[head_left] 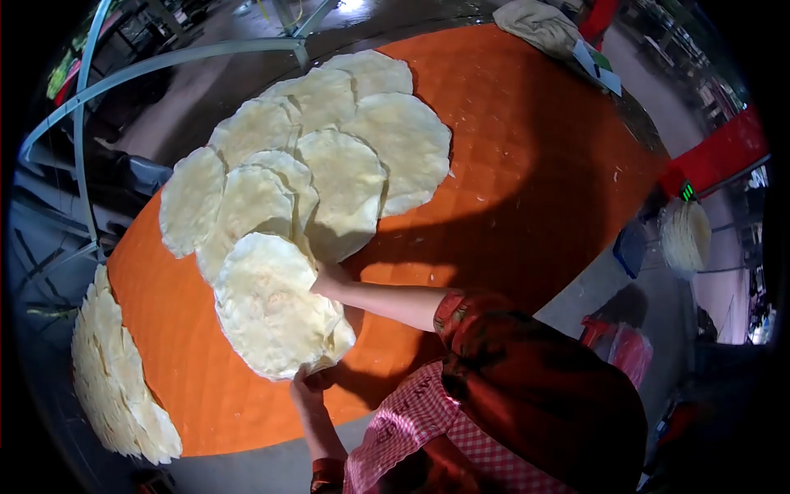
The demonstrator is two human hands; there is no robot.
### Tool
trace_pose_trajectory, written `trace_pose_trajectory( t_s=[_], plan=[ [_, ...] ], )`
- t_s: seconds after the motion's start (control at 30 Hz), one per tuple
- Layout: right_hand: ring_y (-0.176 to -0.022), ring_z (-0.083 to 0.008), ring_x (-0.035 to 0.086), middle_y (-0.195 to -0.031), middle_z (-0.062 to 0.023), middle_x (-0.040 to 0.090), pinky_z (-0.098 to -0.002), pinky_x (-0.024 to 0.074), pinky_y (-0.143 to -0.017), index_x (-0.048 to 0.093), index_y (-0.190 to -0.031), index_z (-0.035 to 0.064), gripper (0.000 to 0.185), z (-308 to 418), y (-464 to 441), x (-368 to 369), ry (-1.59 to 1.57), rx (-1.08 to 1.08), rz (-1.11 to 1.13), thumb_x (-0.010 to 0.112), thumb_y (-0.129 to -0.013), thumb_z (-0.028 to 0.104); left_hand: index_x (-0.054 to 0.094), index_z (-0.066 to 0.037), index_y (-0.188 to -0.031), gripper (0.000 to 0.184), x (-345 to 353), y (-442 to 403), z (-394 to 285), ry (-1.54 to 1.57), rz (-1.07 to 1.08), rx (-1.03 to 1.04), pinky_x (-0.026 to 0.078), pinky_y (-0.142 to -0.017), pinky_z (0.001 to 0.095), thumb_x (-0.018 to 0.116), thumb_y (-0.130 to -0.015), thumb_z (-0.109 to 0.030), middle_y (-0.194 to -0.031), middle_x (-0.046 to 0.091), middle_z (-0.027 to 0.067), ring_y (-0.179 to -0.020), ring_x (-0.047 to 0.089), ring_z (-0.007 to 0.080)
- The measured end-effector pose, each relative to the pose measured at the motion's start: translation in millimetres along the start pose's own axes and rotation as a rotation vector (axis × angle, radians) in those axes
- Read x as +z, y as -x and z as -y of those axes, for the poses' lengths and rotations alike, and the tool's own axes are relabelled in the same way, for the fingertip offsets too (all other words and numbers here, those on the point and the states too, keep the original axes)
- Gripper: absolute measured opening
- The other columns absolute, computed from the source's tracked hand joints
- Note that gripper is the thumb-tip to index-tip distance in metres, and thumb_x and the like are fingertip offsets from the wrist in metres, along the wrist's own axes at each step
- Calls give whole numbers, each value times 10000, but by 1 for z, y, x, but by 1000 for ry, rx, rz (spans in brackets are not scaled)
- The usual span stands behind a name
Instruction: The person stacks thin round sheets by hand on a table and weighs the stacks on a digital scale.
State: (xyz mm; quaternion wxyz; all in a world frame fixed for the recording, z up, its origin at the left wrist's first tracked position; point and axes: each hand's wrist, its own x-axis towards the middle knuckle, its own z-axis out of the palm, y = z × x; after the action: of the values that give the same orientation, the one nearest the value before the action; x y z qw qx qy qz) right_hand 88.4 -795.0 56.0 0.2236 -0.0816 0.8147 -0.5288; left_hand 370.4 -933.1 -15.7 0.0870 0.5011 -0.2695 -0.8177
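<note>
Both hands hold a small stack of round, pale flatbreads point(276, 305) over the orange table cover. My right hand point(331, 281) grips the stack at its right edge, with the fingertips partly hidden by the bread. At the near edge, my left hand point(308, 385) is closed on the same stack, its fingers partly underneath. Beyond the stack, several large flatbreads point(341, 185) lie overlapping on the orange surface point(510, 173).
A tall pile of flatbreads point(119, 379) stands at the table's left edge. A crumpled cloth point(539, 26) lies at the far edge. Metal bars point(177, 56) rise at the upper left. At the right are a bagged round stack point(685, 235) and a red beam point(724, 156).
</note>
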Motion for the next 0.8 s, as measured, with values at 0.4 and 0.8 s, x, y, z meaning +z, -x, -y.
trace_pose_trajectory(
  t_s=[0.4,0.8],
  plan=[
    [-864,-225,640,-905,-152,666,-346,499,-778,588,-1011,-54,322,143,76,-185,-3,-402,558,627,-692,-25,467,-32,-1300,480,114,125,89,151,317,71,472,-957,481,550,-888,-263,-1279,544,144,-1157,541,294],
    [-895,-173,632,-1003,-103,661,-313,502,-822,609,-1078,-44,369,276,-88,-117,-498,-485,462,664,-715,-9,307,42,-1365,501,198,89,-188,139,237,652,405,-1009,486,465,-898,-48,-1277,485,178,-1177,488,296]
  ],
)
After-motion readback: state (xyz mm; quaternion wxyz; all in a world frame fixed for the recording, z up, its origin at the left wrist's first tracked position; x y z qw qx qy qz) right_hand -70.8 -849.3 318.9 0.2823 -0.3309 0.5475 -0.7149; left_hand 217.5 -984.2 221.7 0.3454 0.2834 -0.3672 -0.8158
